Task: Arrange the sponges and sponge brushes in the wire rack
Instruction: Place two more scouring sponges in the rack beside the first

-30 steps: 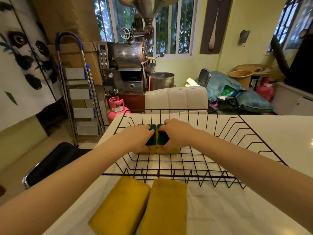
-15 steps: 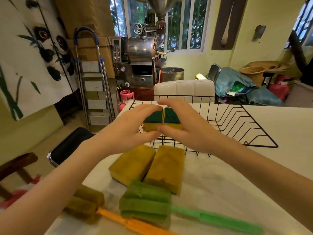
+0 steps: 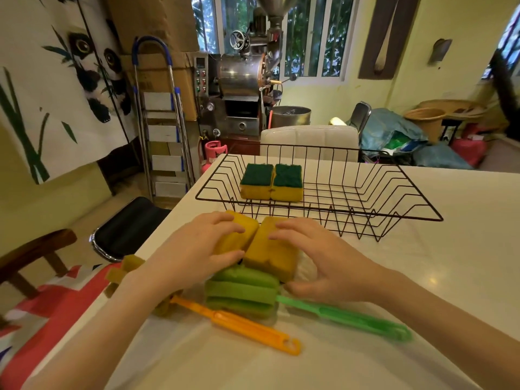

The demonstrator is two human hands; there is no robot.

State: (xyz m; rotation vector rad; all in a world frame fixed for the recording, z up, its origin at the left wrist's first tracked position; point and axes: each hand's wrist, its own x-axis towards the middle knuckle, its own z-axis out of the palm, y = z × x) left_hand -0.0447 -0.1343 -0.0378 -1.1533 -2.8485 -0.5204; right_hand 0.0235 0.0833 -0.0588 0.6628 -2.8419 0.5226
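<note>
I've let go of the green-topped scourers (image 3: 271,181) in the rack (image 3: 365,198); my left hand (image 3: 197,249) and right hand (image 3: 318,260) now grasp soft yellow sponges (image 3: 270,251).

Black wire rack (image 3: 394,204) has two green-topped yellow sponges (image 3: 271,182) sitting side by side, touching. In front on the table: two plain yellow sponges (image 3: 264,249), then a green sponge brush (image 3: 244,294) and an orange-handled one (image 3: 239,323), handles pointing right
</note>
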